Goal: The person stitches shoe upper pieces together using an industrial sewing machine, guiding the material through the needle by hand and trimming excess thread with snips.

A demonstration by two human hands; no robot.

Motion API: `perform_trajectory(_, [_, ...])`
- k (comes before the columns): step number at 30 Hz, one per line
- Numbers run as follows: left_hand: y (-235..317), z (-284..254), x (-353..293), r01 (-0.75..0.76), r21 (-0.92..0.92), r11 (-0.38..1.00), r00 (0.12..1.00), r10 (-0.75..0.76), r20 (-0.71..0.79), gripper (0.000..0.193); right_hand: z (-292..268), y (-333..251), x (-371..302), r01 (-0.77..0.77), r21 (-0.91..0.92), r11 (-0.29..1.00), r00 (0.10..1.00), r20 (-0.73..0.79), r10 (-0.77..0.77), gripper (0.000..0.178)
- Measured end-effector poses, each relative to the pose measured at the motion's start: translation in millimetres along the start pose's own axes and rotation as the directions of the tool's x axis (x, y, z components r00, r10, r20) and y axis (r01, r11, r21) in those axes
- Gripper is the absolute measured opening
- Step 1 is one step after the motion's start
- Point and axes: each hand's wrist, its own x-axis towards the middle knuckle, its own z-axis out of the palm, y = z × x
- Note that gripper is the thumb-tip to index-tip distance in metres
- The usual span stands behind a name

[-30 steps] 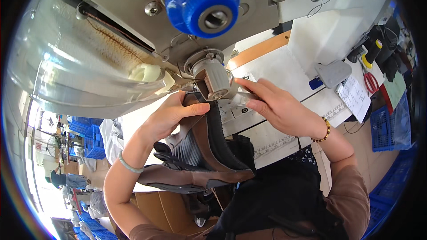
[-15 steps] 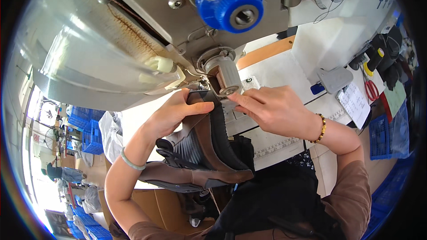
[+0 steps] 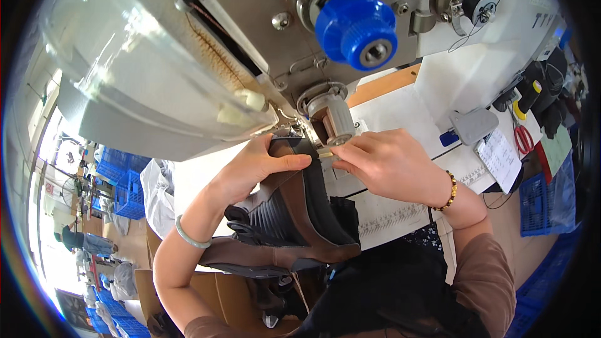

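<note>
A brown and black shoe upper point(image 3: 282, 231) hangs from beneath the sewing machine head point(image 3: 263, 56) over the table's front edge. My left hand point(image 3: 256, 166) grips its far end beside the needle area, thumb lying on top and fingers behind the material. Just to the right, my right hand point(image 3: 391, 163) is closed in a pinch by a metal cylinder point(image 3: 332, 122) on the machine. A short pale strip shows at those fingertips, but I cannot make out what they hold. The stitching point is largely hidden behind the machine parts and my left fingers.
A blue knob point(image 3: 357, 28) juts from the machine, with a thread spool point(image 3: 479, 7) to its right. On the table lie red-handled scissors point(image 3: 523, 138) and a paper sheet point(image 3: 496, 159). A cardboard box point(image 3: 206, 291) stands below; blue crates point(image 3: 128, 194) are at the left.
The whole view has shifted, so the machine appears lower and further right. My left hand keeps its grip on the shoe upper, and my right fingers remain pinched near the metal cylinder.
</note>
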Motion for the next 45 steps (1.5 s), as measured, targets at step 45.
perform_trajectory(45, [21, 0, -4, 0.021, -0.11, 0.994, 0.999, -0.016, 0.047, 0.02, -4, 4, 2, 0.087, -0.078, 0.993, 0.996, -0.011, -0.088, 0.028])
